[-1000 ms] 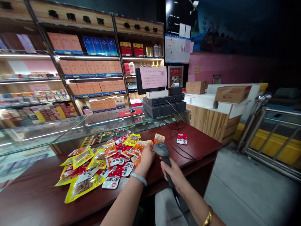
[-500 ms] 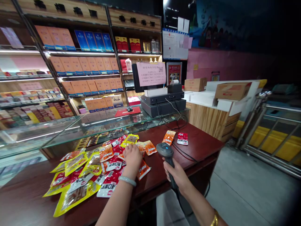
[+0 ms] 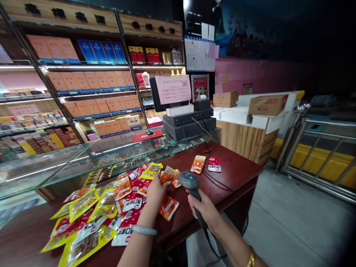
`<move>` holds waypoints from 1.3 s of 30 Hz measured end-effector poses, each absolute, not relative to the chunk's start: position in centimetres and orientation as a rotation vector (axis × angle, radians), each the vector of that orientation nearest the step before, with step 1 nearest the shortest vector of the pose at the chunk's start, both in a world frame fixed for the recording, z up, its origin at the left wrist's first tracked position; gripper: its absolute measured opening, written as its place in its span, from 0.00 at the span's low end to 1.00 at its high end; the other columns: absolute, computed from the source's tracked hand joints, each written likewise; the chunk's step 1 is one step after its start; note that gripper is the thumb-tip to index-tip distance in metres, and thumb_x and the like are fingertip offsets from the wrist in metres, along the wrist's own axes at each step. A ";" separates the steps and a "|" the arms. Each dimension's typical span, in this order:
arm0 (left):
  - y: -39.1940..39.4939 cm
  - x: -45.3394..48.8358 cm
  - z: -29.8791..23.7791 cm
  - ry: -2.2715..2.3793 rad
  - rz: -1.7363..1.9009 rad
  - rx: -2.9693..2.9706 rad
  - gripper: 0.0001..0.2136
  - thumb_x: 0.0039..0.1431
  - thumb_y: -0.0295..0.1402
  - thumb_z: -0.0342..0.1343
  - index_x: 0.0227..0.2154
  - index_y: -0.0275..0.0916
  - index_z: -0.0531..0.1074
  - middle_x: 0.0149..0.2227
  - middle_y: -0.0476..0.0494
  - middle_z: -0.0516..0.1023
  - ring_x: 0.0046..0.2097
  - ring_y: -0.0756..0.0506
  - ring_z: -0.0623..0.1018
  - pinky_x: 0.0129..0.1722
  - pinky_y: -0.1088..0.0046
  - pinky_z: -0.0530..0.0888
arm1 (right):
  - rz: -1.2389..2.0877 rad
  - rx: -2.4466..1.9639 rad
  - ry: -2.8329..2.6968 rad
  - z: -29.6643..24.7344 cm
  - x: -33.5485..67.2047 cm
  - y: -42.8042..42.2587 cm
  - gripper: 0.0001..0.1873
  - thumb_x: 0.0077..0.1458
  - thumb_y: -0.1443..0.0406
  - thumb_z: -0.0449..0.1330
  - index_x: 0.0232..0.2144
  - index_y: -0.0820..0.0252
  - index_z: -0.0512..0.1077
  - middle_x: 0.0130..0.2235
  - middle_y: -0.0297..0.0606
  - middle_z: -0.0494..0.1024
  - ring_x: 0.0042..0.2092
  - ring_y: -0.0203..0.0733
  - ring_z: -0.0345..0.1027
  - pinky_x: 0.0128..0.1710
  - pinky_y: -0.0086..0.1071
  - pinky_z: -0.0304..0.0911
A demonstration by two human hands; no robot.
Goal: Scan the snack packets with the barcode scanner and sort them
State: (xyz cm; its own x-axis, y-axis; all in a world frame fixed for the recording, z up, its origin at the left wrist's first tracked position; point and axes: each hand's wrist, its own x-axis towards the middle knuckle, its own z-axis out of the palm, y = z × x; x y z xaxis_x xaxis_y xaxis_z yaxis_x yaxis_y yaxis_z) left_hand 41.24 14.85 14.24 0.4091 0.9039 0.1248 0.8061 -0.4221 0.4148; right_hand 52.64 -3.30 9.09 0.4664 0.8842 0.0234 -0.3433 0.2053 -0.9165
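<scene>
The right hand (image 3: 204,209) is closed around the handle of a scanner (image 3: 189,180). The left hand (image 3: 154,191) pinches an orange packet (image 3: 168,174) just left of the scanner's head. A loose packet (image 3: 168,207) lies on the table (image 3: 236,170) between both hands, and the heap of packets (image 3: 91,211) spreads farther left.

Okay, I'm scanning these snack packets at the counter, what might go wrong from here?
1. The scanner in the right hand is held close to a crowded pile; it may read a neighbour instead of the pinched packet in the left hand.
2. The loose orange packet lies near the front edge of the counter; the left forearm could sweep it off.
</scene>
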 end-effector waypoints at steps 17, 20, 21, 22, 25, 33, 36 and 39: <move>14.4 46.2 13.0 1.180 0.770 1.918 0.12 0.61 0.32 0.62 0.45 0.37 0.68 0.42 0.37 0.83 0.45 0.39 0.84 0.44 0.63 0.78 | 0.893 -1.050 -0.632 10.3 52.6 -3.6 0.38 0.42 0.37 0.73 0.43 0.57 0.73 0.19 0.20 0.64 0.18 0.29 0.53 0.17 0.24 0.50; 13.6 48.6 13.5 1.033 0.737 1.858 0.13 0.60 0.27 0.60 0.47 0.37 0.71 0.45 0.37 0.84 0.46 0.42 0.84 0.45 0.67 0.79 | 0.891 -1.052 -0.572 10.3 52.8 -3.7 0.39 0.41 0.37 0.74 0.44 0.58 0.73 0.19 0.20 0.65 0.18 0.28 0.52 0.17 0.23 0.49; 13.4 49.2 13.6 0.971 0.711 1.885 0.15 0.58 0.25 0.60 0.49 0.38 0.72 0.48 0.38 0.84 0.48 0.43 0.83 0.47 0.68 0.79 | 0.889 -1.054 -0.560 10.3 52.9 -3.7 0.40 0.41 0.37 0.74 0.45 0.58 0.72 0.19 0.20 0.65 0.18 0.28 0.52 0.17 0.23 0.49; 13.2 49.5 13.7 0.920 0.687 1.946 0.18 0.57 0.22 0.60 0.50 0.39 0.73 0.50 0.38 0.84 0.51 0.43 0.83 0.51 0.68 0.78 | 0.889 -1.058 -0.553 10.3 53.1 -3.8 0.41 0.40 0.37 0.74 0.45 0.58 0.72 0.19 0.20 0.65 0.18 0.28 0.52 0.17 0.23 0.49; 12.9 48.6 13.6 0.955 0.681 2.353 0.22 0.56 0.22 0.60 0.55 0.36 0.74 0.59 0.32 0.78 0.63 0.38 0.75 0.63 0.61 0.69 | 0.893 -1.071 -0.551 10.2 53.4 -3.9 0.41 0.40 0.37 0.74 0.44 0.58 0.72 0.19 0.20 0.65 0.18 0.28 0.53 0.18 0.23 0.49; 12.7 45.0 12.1 1.615 0.493 2.820 0.34 0.63 0.56 0.56 0.51 0.24 0.76 0.52 0.22 0.77 0.57 0.28 0.73 0.55 0.54 0.68 | 0.894 -1.092 -0.563 8.8 53.6 -3.3 0.42 0.40 0.36 0.73 0.46 0.58 0.70 0.19 0.18 0.65 0.17 0.28 0.53 0.17 0.23 0.50; 13.2 45.3 12.3 1.532 0.344 2.806 0.29 0.63 0.54 0.57 0.50 0.29 0.78 0.54 0.26 0.77 0.58 0.29 0.72 0.55 0.56 0.67 | 0.911 -1.104 -0.576 8.6 53.8 -2.9 0.43 0.40 0.36 0.73 0.46 0.59 0.70 0.19 0.18 0.64 0.17 0.28 0.53 0.17 0.23 0.50; 13.8 45.6 12.5 1.478 0.305 2.749 0.24 0.62 0.49 0.60 0.49 0.33 0.77 0.56 0.28 0.78 0.60 0.30 0.73 0.54 0.58 0.67 | 0.911 -1.114 -0.577 9.0 53.8 -2.7 0.44 0.38 0.35 0.73 0.45 0.60 0.70 0.19 0.18 0.64 0.17 0.28 0.52 0.16 0.23 0.49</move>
